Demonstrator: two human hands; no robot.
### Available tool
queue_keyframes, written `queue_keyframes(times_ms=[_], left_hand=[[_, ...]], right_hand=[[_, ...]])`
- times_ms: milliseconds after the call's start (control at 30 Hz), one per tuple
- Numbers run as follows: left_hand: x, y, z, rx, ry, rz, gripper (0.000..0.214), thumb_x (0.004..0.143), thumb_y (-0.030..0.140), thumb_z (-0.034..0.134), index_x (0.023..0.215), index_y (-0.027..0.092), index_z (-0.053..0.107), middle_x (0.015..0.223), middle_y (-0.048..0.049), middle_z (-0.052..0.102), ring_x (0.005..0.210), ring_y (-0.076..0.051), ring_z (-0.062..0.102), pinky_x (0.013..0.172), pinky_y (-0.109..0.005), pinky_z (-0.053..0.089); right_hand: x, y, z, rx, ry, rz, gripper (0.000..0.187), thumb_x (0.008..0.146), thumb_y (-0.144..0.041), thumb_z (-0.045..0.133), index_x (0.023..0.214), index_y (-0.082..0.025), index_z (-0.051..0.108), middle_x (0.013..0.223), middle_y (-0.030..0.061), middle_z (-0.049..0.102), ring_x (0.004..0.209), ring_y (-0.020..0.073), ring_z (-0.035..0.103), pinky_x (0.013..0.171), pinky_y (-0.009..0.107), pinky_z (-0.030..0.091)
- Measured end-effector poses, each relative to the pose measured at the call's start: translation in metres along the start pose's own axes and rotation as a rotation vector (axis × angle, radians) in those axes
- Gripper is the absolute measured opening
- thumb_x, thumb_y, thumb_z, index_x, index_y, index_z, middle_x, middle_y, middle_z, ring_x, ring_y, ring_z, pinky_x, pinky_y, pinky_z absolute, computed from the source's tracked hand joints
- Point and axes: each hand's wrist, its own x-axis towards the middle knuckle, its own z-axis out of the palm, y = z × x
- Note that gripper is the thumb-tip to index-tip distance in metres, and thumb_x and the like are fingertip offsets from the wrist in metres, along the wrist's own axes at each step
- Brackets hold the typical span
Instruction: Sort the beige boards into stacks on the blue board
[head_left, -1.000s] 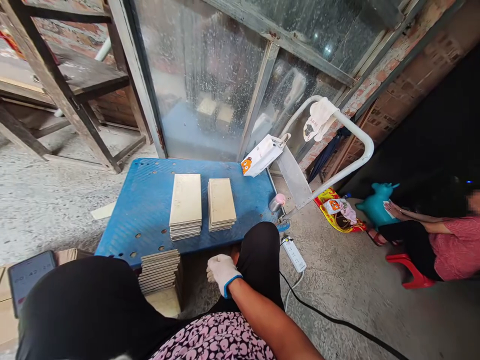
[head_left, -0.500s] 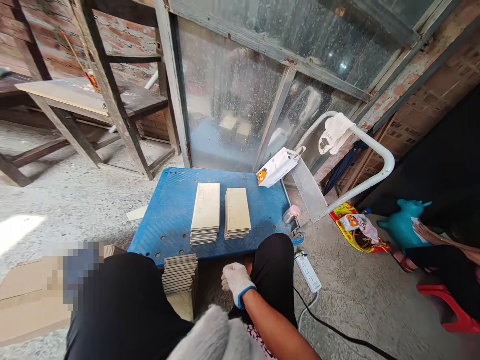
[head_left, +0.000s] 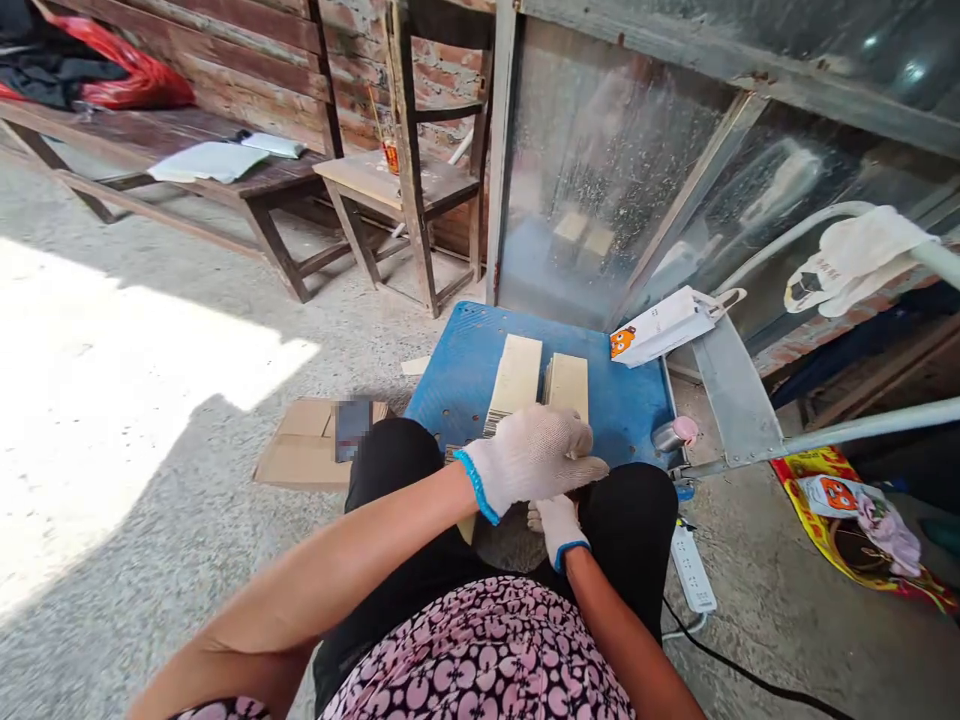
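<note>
My left hand (head_left: pixel 534 450), in a white knit glove with a blue cuff, is held out over my lap, in front of the stacks. Its thumb side stretches to the right while the other fingers bend; nothing shows in it. Lower down, between my knees, my right hand (head_left: pixel 561 528) wears a matching glove. Its fingers curl inward and what they hold, if anything, is hidden. Two stacks of thin cream rectangular boards, a left stack (head_left: pixel 517 372) and a right stack (head_left: pixel 568 385), sit on the blue platform (head_left: pixel 469 345). Another stack beside my left knee is mostly covered by my left arm.
A white paper bag (head_left: pixel 664 328) and a pink-lidded cup (head_left: pixel 675 434) stand on the platform's right side, by a white tube handle (head_left: pixel 862 437). A power strip (head_left: pixel 694 570) with a cable lies right. Flattened cardboard (head_left: pixel 296 445) lies left; a wooden chair (head_left: pixel 439 185) stands behind.
My view has swung left. My left hand, a blurred grey shape low in view before, now reaches out across my lap. My right hand stays between my knees.
</note>
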Motion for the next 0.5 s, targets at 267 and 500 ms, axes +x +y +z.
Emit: queue_keyframes(times_ms=[267, 500], left_hand=[[-0.012, -0.05, 0.04, -0.439, 0.106, -0.06, 0.023, 0.087, 0.039, 0.065, 0.084, 0.018, 0.074, 0.084, -0.0014, 0.072, 0.075, -0.013, 0.063, 0.069, -0.024, 0.046], [-0.01, -0.143, 0.096, -0.696, 0.208, -0.541, 0.021, 0.076, 0.037, 0.07, 0.083, 0.017, 0.073, 0.076, 0.0002, 0.069, 0.073, -0.016, 0.061, 0.067, -0.026, 0.047]], right_hand=[[0.001, 0.005, -0.007, 0.036, 0.044, -0.005, 0.026, 0.082, -0.037, 0.074, 0.08, -0.02, 0.055, 0.054, -0.0064, 0.049, 0.043, 0.007, 0.046, 0.042, 0.017, 0.042], [0.001, 0.006, -0.004, -0.199, 0.013, -0.021, 0.022, 0.087, -0.04, 0.06, 0.082, -0.018, 0.058, 0.062, -0.0014, 0.056, 0.05, 0.0083, 0.052, 0.051, 0.019, 0.048]])
